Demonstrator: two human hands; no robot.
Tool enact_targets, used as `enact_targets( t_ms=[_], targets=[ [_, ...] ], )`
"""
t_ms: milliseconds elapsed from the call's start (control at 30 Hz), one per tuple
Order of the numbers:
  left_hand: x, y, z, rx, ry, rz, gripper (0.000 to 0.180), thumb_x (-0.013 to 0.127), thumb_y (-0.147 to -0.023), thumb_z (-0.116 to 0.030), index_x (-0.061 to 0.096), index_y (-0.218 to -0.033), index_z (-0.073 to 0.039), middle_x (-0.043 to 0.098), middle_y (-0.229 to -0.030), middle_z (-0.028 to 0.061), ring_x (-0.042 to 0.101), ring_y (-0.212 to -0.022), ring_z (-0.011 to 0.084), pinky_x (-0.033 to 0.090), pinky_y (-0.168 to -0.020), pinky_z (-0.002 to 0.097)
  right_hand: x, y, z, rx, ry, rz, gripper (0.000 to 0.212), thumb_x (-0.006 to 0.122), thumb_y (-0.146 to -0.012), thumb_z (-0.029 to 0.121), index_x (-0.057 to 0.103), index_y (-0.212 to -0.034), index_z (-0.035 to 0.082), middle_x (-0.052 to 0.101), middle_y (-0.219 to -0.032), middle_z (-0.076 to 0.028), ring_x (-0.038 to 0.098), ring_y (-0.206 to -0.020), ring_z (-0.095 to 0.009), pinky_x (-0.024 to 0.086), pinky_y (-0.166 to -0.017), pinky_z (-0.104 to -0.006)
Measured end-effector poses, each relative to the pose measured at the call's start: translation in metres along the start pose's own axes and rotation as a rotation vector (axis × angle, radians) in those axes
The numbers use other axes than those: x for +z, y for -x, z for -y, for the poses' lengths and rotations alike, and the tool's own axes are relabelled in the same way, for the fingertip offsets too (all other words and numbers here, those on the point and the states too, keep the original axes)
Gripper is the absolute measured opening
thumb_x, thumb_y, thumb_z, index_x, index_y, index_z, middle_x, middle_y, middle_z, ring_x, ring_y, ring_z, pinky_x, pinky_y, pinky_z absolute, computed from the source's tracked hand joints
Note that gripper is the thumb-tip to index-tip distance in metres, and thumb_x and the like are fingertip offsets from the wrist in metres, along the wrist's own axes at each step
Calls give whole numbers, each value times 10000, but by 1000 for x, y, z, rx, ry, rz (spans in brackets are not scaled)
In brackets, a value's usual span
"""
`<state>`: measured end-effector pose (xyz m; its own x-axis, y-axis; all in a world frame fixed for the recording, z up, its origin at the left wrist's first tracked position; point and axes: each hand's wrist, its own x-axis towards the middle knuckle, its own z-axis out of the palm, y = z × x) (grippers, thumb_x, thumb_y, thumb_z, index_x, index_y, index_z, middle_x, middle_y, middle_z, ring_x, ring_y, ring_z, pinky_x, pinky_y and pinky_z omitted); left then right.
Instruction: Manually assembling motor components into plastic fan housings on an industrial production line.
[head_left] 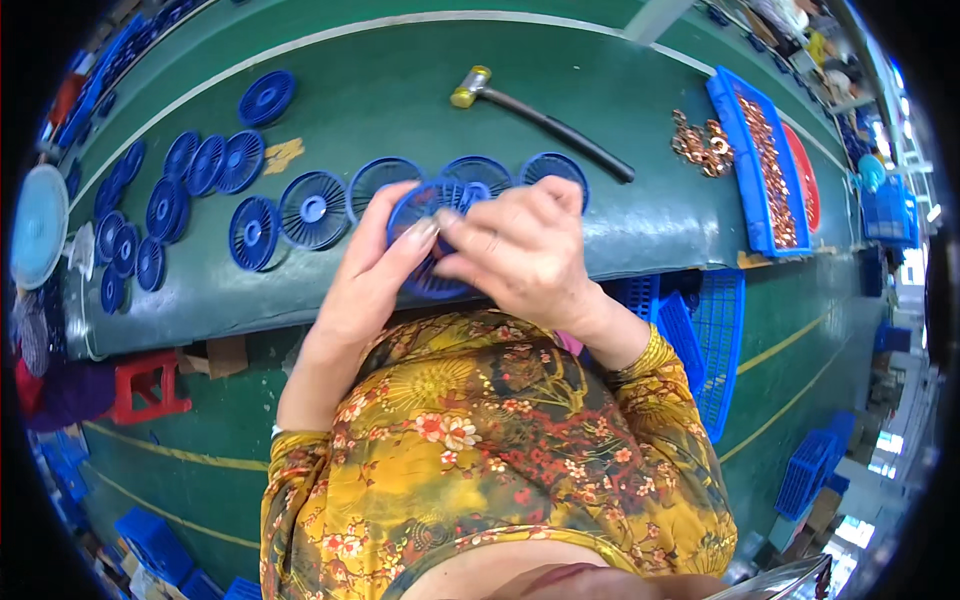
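Note:
Held up over the table's front edge is a round blue slatted plastic grille (437, 285), like a small fan guard. My left hand (375, 262) grips its left rim, the thumb lying across its face. The fingers of my right hand (525, 245) are bent together at its middle and right side; whether they pinch a small part there is hidden. Behind my hands, more blue grilles stand in a row, among them a wide-spoked one (312, 210) and one at the right end (556, 178).
A hammer (540, 122) with yellow faces lies at the back. Copper-coloured rings (703, 148) sit beside a blue tray (735, 160) of small copper pieces at right. Several blue grilles (167, 208) cluster at left. Blue crates (718, 350) and a red stool (150, 387) stand below.

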<state>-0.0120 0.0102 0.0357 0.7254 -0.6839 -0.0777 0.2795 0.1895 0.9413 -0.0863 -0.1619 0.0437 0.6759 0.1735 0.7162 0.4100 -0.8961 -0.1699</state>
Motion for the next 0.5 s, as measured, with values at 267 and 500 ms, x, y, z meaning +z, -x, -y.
enact_targets(
  t_ms=[267, 500],
  targets=[
    [-2, 18, -2, -219, 119, 248, 528, 659, -898, -234, 406, -1304, -12, 555, -1148, 72, 545, -1044, 124, 441, -917, 282, -14, 10, -10, -150, -355, 79, 362, 746, -736, 347, 688, -1015, 125, 603, -922, 18, 575, -869, -180, 412, -880, -425],
    [-49, 13, 12, 493, -685, -465, 441, 594, -904, -51, 451, -1321, -36, 513, -1232, 106, 582, -996, 198, 474, -905, 317, -10, 30, -92, 431, -127, 41, 378, 724, -790, 206, 622, -1130, 74, 635, -1056, -145, 614, -952, -313, 515, -808, -368]
  ],
)
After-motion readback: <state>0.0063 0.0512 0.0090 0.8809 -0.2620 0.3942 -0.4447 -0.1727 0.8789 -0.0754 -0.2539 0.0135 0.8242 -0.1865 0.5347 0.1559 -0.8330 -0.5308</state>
